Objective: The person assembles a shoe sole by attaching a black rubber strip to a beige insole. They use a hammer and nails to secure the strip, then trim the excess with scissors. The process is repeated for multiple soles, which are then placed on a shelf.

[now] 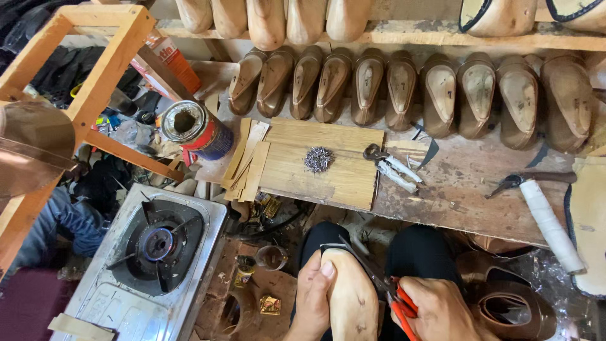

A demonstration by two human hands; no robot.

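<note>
My left hand (314, 297) grips a pale wooden shoe last (351, 300) held sole-up over my lap, thumb pressed on its upper left edge. My right hand (439, 309) holds red-handled pincers (386, 284), whose dark jaws reach along the last's right edge toward its toe. A small heap of nails (319, 159) lies on a wooden board (328, 170) on the workbench in front of me.
A row of brown shoe lasts (404, 95) leans along the back of the bench (467, 189). Pliers (388, 163) and a white-wrapped hammer (543, 211) lie on it. A glue tin (196, 129) and a single gas burner (154, 252) stand at the left, beside a wooden frame (95, 69).
</note>
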